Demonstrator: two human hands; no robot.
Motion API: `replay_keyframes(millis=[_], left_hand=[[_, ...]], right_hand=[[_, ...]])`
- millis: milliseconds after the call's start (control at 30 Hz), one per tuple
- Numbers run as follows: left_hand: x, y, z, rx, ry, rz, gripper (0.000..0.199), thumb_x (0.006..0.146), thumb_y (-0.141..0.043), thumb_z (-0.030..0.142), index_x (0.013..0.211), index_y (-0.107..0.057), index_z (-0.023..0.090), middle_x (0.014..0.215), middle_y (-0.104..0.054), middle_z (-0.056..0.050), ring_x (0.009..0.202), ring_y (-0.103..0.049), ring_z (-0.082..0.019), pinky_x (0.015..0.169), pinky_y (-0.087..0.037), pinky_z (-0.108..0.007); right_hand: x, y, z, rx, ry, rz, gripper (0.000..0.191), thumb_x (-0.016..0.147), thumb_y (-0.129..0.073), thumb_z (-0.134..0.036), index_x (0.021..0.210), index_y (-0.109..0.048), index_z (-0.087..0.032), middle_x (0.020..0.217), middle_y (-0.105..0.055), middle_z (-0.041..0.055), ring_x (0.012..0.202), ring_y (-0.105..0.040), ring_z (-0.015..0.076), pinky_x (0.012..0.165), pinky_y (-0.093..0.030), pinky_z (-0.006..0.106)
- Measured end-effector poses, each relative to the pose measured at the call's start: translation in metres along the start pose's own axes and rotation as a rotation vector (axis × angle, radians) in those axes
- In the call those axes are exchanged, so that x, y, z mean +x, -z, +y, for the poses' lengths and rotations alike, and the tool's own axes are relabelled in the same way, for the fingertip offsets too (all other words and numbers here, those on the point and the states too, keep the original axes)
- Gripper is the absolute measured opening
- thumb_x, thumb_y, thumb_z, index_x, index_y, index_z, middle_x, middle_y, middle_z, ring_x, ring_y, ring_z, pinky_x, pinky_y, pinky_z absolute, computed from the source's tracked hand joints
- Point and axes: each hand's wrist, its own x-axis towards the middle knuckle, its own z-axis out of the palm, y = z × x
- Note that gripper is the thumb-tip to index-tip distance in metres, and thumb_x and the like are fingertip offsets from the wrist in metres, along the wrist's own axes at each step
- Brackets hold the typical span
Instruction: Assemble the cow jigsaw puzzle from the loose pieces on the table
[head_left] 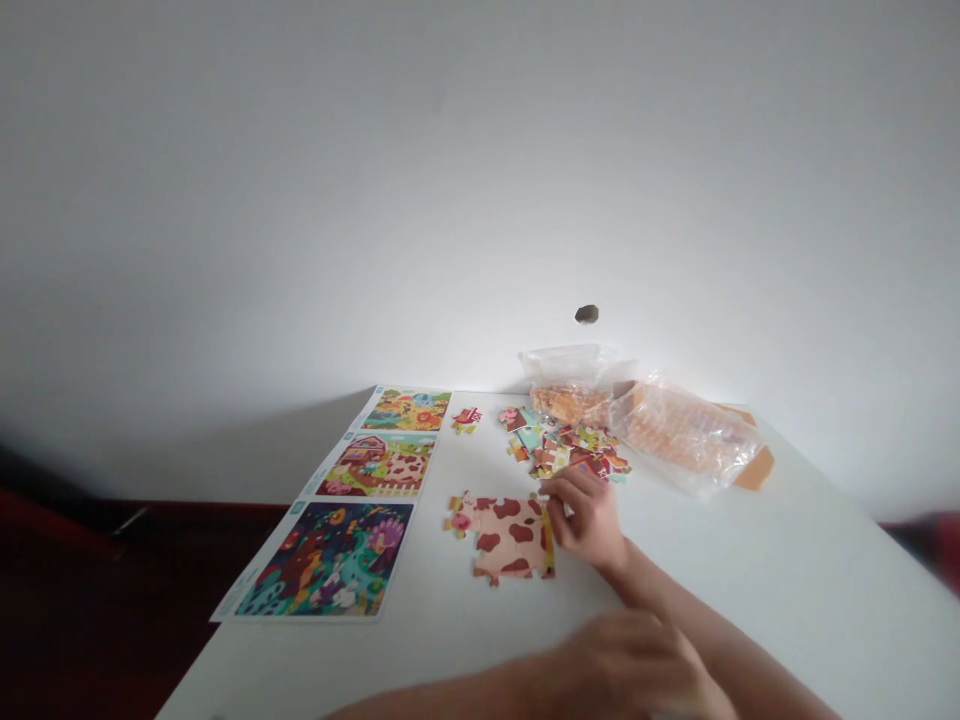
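A partly joined jigsaw puzzle [506,540] lies on the white table, showing a pinkish cow with brown-red patches. At its upper right edge, my right hand [585,515] has its fingers bent and pinched on a puzzle piece, mostly hidden under the fingertips. My left hand [637,655] is nearer to me, in front of the right forearm. It is smeared by motion, so its fingers do not show clearly. Just beyond the right hand is a heap of loose puzzle pieces [555,440]. A small joined bit with red on it [466,419] lies apart, left of the heap.
Three picture cards stand in a column along the left: a lion scene [409,410], a farm scene [379,465] and a dark forest scene [330,560]. Two clear bags of pieces, one at the back [574,395] and one further right [686,435], lie near the wall.
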Motion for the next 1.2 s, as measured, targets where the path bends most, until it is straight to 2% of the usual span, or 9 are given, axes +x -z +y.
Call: replay_keyframes(millis=[33, 133, 200, 267, 367, 567, 900, 1033, 1200], left_hand=[[-0.006, 0.012, -0.025, 0.0, -0.007, 0.058, 0.015, 0.093, -0.053, 0.023, 0.101, -0.065, 0.028, 0.1, -0.067, -0.006, 0.094, -0.063, -0.019, 0.083, -0.056, -0.035], [-0.038, 0.049, -0.092, 0.08, 0.161, 0.494, 0.019, 0.087, -0.049, 0.011, 0.092, -0.065, 0.02, 0.088, -0.066, -0.007, 0.083, -0.061, -0.019, 0.075, -0.053, -0.035], [-0.066, 0.071, -0.121, 0.12, 0.277, 0.555, 0.02, 0.085, -0.048, 0.011, 0.085, -0.066, 0.019, 0.087, -0.065, -0.007, 0.085, -0.059, -0.02, 0.077, -0.051, -0.036], [-0.088, 0.086, -0.135, 0.142, 0.427, 0.468, 0.022, 0.084, -0.049, 0.013, 0.093, -0.069, 0.019, 0.096, -0.064, -0.008, 0.095, -0.058, -0.022, 0.087, -0.05, -0.038], [-0.103, 0.095, -0.135, 0.153, 0.563, 0.282, 0.025, 0.082, -0.058, 0.019, 0.103, -0.07, 0.022, 0.115, -0.061, -0.008, 0.112, -0.052, -0.025, 0.101, -0.043, -0.042], [-0.097, 0.088, -0.127, 0.151, 0.628, -0.011, 0.049, 0.066, -0.082, 0.033, 0.114, -0.07, 0.031, 0.141, -0.048, -0.006, 0.132, -0.035, -0.034, 0.112, -0.028, -0.052], [-0.095, 0.083, -0.128, 0.161, 0.634, 0.016, 0.028, 0.076, -0.076, 0.027, 0.104, -0.074, 0.032, 0.14, -0.052, -0.001, 0.134, -0.034, -0.031, 0.114, -0.026, -0.05], [-0.092, 0.084, -0.125, 0.085, 0.599, -0.02, 0.037, 0.079, -0.069, 0.02, 0.113, -0.07, 0.034, 0.132, -0.061, 0.002, 0.133, -0.035, -0.028, 0.115, -0.026, -0.048], [-0.091, 0.086, -0.124, 0.055, 0.548, -0.002, 0.036, 0.077, -0.066, 0.018, 0.11, -0.071, 0.029, 0.124, -0.066, 0.001, 0.125, -0.042, -0.028, 0.112, -0.031, -0.046]], right_hand=[[0.002, 0.006, 0.007, -0.086, -0.073, -0.005, 0.021, 0.084, -0.048, -0.011, 0.083, -0.066, -0.02, 0.078, -0.066, 0.0042, 0.072, -0.06, 0.0158, 0.066, -0.043, 0.026], [0.005, 0.023, 0.029, -0.308, -0.27, -0.044, 0.022, 0.086, -0.05, -0.013, 0.085, -0.07, -0.021, 0.084, -0.069, 0.0045, 0.083, -0.062, 0.0182, 0.069, -0.042, 0.026], [0.004, 0.031, 0.039, -0.365, -0.356, -0.128, 0.02, 0.086, -0.053, -0.016, 0.088, -0.072, -0.023, 0.089, -0.071, 0.0032, 0.083, -0.063, 0.0176, 0.066, -0.041, 0.025], [0.002, 0.035, 0.044, -0.383, -0.406, -0.21, 0.021, 0.087, -0.054, -0.019, 0.095, -0.072, -0.026, 0.095, -0.071, 0.0021, 0.085, -0.064, 0.0171, 0.065, -0.041, 0.025], [0.0, 0.034, 0.044, -0.394, -0.42, -0.328, 0.021, 0.089, -0.055, -0.025, 0.101, -0.072, -0.028, 0.103, -0.071, 0.0015, 0.092, -0.065, 0.0183, 0.067, -0.043, 0.025], [0.0, 0.024, 0.041, -0.417, -0.423, -0.484, 0.025, 0.088, -0.058, -0.034, 0.109, -0.069, -0.028, 0.11, -0.068, 0.0029, 0.096, -0.064, 0.0194, 0.067, -0.045, 0.025], [-0.001, 0.02, 0.046, -0.435, -0.479, -0.439, 0.02, 0.091, -0.054, -0.028, 0.099, -0.073, -0.028, 0.101, -0.067, 0.0034, 0.092, -0.063, 0.0191, 0.066, -0.043, 0.025], [-0.001, 0.016, 0.047, -0.399, -0.426, -0.434, 0.035, 0.091, -0.049, -0.019, 0.117, -0.07, -0.029, 0.102, -0.064, 0.0065, 0.094, -0.061, 0.0198, 0.073, -0.045, 0.027], [0.0, 0.026, 0.046, -0.318, -0.366, -0.491, 0.046, 0.079, -0.068, -0.041, 0.122, -0.066, -0.025, 0.106, -0.057, 0.0085, 0.098, -0.056, 0.0247, 0.084, -0.048, 0.033]])
